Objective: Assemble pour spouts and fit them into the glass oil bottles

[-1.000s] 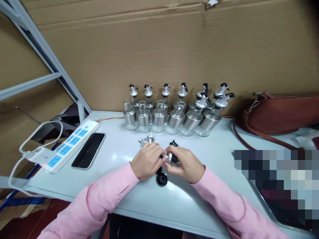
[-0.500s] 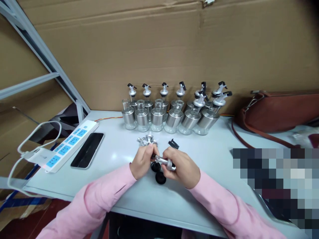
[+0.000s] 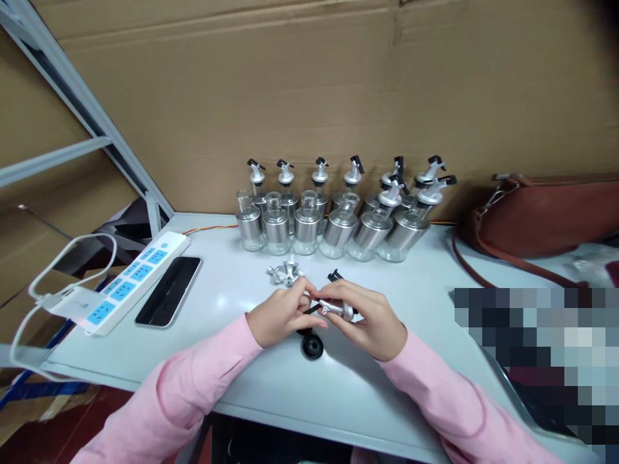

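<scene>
My right hand (image 3: pixel 372 319) is closed around a silver pourer spout (image 3: pixel 341 310), its narrow end pointing left. My left hand (image 3: pixel 280 314) pinches a small black lever (image 3: pixel 314 308) close to that end; whether the two parts touch, I cannot tell. Below the fingers lies a round black stopper (image 3: pixel 312 347), with another dark piece partly hidden behind it. Loose silver spouts (image 3: pixel 284 272) are heaped beyond my left hand. Some black levers (image 3: pixel 334 276) lie just past my right fingers.
Several glass bottles with steel bands (image 3: pixel 307 225) stand in rows at the back, some topped with pourers. On the left are a power strip (image 3: pixel 140 280) and a phone (image 3: pixel 169 291). A brown bag (image 3: pixel 546 219) and a pixelated area are at right.
Between the earlier frames my hands moved apart and the spout tilted; now they are close together again, slightly higher. A black lever now shows in my left fingers. The bottles stay put.
</scene>
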`<state>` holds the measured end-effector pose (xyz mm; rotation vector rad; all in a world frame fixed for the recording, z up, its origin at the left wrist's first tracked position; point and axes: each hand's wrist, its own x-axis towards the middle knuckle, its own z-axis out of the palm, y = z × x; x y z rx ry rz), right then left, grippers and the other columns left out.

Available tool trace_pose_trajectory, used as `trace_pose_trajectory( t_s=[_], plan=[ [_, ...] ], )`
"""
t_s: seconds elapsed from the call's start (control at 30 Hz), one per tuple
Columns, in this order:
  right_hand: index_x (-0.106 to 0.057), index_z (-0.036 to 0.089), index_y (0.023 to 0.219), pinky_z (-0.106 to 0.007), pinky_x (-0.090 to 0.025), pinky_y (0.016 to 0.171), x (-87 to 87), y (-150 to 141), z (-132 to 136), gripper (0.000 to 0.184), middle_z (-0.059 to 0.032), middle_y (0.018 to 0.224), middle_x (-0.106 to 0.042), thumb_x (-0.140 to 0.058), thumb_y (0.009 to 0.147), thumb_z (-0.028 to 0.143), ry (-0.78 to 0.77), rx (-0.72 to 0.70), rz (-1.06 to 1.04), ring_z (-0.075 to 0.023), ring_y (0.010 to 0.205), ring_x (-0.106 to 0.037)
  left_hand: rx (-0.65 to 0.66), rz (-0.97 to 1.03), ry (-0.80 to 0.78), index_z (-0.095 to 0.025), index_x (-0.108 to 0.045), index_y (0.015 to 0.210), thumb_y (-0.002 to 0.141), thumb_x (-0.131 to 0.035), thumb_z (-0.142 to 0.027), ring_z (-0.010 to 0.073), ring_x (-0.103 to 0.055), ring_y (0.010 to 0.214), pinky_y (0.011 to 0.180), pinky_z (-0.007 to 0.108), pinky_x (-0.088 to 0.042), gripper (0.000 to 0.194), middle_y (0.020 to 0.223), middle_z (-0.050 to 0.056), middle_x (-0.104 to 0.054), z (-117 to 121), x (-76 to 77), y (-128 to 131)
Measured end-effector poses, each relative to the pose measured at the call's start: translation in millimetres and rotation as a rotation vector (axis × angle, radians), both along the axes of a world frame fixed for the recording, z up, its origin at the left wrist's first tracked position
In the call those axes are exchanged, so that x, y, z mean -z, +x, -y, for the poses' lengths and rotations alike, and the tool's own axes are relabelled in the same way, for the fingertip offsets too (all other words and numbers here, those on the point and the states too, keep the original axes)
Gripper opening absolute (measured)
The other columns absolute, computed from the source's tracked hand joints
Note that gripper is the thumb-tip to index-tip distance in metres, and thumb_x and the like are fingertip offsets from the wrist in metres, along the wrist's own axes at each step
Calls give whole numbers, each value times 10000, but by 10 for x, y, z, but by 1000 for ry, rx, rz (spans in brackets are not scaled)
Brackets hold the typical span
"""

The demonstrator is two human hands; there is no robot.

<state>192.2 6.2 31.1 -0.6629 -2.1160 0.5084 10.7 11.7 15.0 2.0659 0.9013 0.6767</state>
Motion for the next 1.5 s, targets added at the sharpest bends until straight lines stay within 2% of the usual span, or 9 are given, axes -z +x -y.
trace_pose_trajectory(
  t_s=[0.1, 0.23, 0.33, 0.53, 0.67, 0.77, 1.03, 1.33, 1.5],
  plan=[
    [-586, 183, 851, -256, -491, 638, -17, 11, -25, 139, -42, 778, -665, -528, 748, 109, -175, 52, -34, -150, 714, -626, -51, 69, -2, -176, -378, 940, 808, -541, -449, 69, -317, 443, 483, 171, -286, 344, 514, -118, -308, -16, -5, -9],
    [-597, 169, 807, -261, -469, 595, 34, 153, -179, 90, -30, 727, -660, -575, 725, 199, -323, 350, -29, -154, 637, -609, -160, 19, 222, -158, -366, 1046, 883, -399, -417, 107, -416, 541, 580, 229, -359, 308, 622, -57, -418, -43, -31, -26],
    [-597, 169, 788, -290, -461, 623, 124, 285, -309, 111, -31, 710, -657, -581, 691, 222, -290, 514, 41, -174, 648, -605, -163, -99, 370, -153, -382, 1078, 904, -354, -356, 132, -461, 596, 679, 289, -379, 268, 659, -29, -478, -46, -41, -31],
    [-589, 171, 812, -310, -455, 652, 304, 365, -432, 124, -31, 717, -629, -555, 694, 188, -303, 552, 161, -184, 672, -593, -131, -246, 441, -143, -412, 1091, 909, -347, -336, 145, -487, 592, 692, 307, -371, 274, 667, -11, -537, -29, -53, -21],
    [-596, 178, 810, -382, -432, 801, 315, 343, -437, 109, -81, 921, -556, -569, 705, 187, -142, 570, 143, -232, 894, -548, -157, -250, 491, -142, -444, 1060, 906, -361, -349, 136, -477, 558, 681, 304, -350, 270, 621, -28, -518, -36, -43, -31],
    [-610, 195, 752, -394, -425, 789, 236, 270, -361, 65, -68, 891, -474, -592, 736, 255, -22, 625, 71, -226, 872, -497, -181, -227, 545, -148, -473, 1012, 892, -399, -384, 129, -473, 549, 678, 301, -329, 275, 620, -32, -516, -33, -31, -26],
    [-608, 171, 720, -236, -399, 502, 101, -72, -50, 118, 16, 576, -490, -581, 782, 267, -169, 370, 26, -105, 503, -449, -123, -214, 568, -146, -447, 1043, 822, -524, -461, 203, -546, 835, 736, 334, -360, 393, 916, 63, -595, 11, -8, 58],
    [-633, 176, 838, -243, -481, 593, 78, -2, -34, 215, -25, 693, -664, -448, 862, 282, -358, 209, -71, -132, 590, -606, -155, -87, 469, -157, -459, 1039, 867, -427, -201, 197, -515, 972, 831, 348, -451, 181, 1029, 102, -490, 19, -33, 53],
    [-595, 181, 727, -246, -430, 598, 13, 41, -35, 278, -22, 639, -591, -389, 886, 281, -217, 199, 31, -135, 609, -557, -106, -1, 497, -174, -430, 1037, 876, -472, -258, 180, -543, 932, 812, 320, -472, 187, 975, 77, -543, 19, -28, 42]
  ],
)
